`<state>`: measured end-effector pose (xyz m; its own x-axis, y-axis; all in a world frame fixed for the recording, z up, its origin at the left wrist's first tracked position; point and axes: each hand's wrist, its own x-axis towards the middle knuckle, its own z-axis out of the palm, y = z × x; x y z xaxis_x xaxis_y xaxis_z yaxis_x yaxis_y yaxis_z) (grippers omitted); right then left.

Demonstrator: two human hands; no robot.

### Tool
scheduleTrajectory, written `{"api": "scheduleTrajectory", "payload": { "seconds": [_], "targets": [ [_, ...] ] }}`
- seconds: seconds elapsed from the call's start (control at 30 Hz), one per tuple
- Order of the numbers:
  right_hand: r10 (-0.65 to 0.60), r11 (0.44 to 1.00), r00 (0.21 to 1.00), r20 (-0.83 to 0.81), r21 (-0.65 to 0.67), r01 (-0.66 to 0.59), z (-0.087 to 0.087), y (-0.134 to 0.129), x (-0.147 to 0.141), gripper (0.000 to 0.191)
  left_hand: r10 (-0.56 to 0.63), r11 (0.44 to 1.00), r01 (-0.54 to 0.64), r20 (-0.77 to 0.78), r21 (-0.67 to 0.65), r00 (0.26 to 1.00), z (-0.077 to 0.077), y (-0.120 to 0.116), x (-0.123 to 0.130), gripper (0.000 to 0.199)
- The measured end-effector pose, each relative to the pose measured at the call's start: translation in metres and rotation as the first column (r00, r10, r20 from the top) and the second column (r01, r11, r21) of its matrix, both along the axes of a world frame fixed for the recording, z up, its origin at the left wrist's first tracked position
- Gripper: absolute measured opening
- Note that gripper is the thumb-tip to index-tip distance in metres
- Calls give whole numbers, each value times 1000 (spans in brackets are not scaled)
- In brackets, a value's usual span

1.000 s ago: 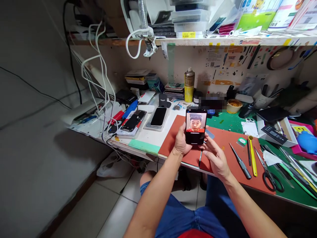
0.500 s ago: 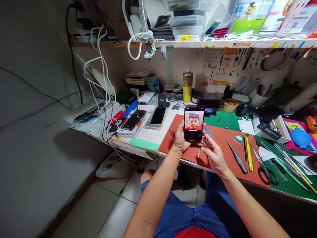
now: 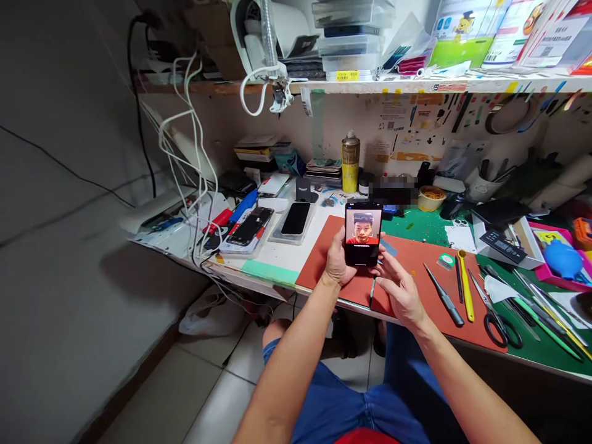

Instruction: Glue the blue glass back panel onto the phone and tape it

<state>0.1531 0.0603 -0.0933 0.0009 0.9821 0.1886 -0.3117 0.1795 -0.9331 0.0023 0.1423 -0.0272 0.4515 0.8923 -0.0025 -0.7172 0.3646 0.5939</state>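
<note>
A black phone is held upright above the red-brown mat, its lit screen showing a camera picture of a person. My left hand grips the phone's left edge and lower corner. At its lower right edge, my right hand has its fingertips on the phone, the fingers bent and the thumb apart from it. A thin dark tool stands out between the hands, over the mat's front edge.
Left on the bench are a phone on a clear case and an opened phone. White cables hang beside them. To the right lie a screwdriver, a yellow tool and scissors. A spray can stands behind.
The camera view has shifted slightly, so the scene sits a little lower. Both hands keep the same hold on the phone, and the face on its screen looks slightly changed in position.
</note>
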Motion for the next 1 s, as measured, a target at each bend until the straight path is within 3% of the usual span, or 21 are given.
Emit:
{"api": "scheduleTrajectory", "payload": {
  "seconds": [0.7, 1.0],
  "targets": [
    [10, 1000, 1000, 9, 15, -10, 3, -1, -1, 71, -34, 999, 34, 17, 2, 999, -9, 3, -2, 65],
    [12, 1000, 1000, 2, 21, -12, 3, 0, -1, 69, -22, 1000, 22, 4, 10, 1000, -3, 5, -2, 62]
  ]
}}
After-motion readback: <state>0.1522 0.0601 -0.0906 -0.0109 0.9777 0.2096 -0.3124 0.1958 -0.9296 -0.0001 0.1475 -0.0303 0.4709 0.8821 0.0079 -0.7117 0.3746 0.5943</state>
